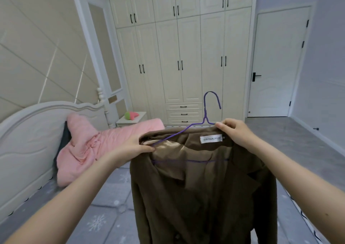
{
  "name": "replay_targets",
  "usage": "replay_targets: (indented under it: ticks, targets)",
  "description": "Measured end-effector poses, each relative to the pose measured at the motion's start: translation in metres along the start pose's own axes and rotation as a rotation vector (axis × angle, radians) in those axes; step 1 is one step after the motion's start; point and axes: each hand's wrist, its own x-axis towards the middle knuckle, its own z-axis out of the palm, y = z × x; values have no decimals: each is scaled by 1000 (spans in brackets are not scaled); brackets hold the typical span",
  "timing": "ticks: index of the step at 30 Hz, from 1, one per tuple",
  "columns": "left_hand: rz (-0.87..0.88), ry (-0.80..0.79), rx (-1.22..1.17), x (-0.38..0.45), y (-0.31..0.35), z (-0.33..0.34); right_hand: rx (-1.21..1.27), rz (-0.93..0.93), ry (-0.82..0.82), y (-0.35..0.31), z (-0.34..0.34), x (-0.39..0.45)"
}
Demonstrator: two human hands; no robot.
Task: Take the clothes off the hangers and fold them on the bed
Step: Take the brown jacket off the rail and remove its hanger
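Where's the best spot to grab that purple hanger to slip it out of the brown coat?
Probably the purple hanger at its twisted neck below the hook, reached from above. That part stands bare above the brown coat collar, while the lower bar sits inside the lining.

The brown wool coat (pixel 196 187) hangs on the thin purple wire hanger (pixel 205 116), held up over the grey snowflake-print bed (pixel 112 197). The left hand (pixel 134 146) is at its left shoulder, the right hand (pixel 233 131) at its right. Left of it, the pink quilted duvet (pixel 89 146) lies against the white carved headboard (pixel 28 141). Behind stands the cream panelled wardrobe (pixel 177 56), with the white door (pixel 276 62) to its right.
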Motion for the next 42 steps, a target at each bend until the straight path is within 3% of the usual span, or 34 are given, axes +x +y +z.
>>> replay_targets:
  ticks: [5, 8, 11, 14, 21, 28, 32, 37, 40, 42]
  targets:
    - [58, 61, -175, 0, -7, 16, -115, -121, -108, 17, 5, 13]
    - [40, 59, -198, -1, -4, 28, -54, -97, -163, 18, 17, 12]
    - [33, 29, -196, -1, -2, 34, 107, 12, -93, 19, 28, 11]
    - [-2, -85, -84, -4, -7, 29, 144, 158, -65, 23, 37, 10]
    - [-53, -176, 354, -6, -39, 11, 5, 145, -85, 35, 42, 14]
    - [51, 3, 493, 0, -62, 14, 224, 190, -123, 39, 47, 14]
    - [-86, -88, 371, 4, -69, 18, 399, 310, -24, 35, 52, 20]
    - [-222, -189, 118, 0, -63, 28, 410, 368, 60, 38, 56, 24]
    - [-226, -125, -148, 1, -62, 40, 379, 378, 36, 42, 53, 24]
    - [-234, -5, -194, 5, -64, 47, 348, 382, 8, 44, 51, 24]
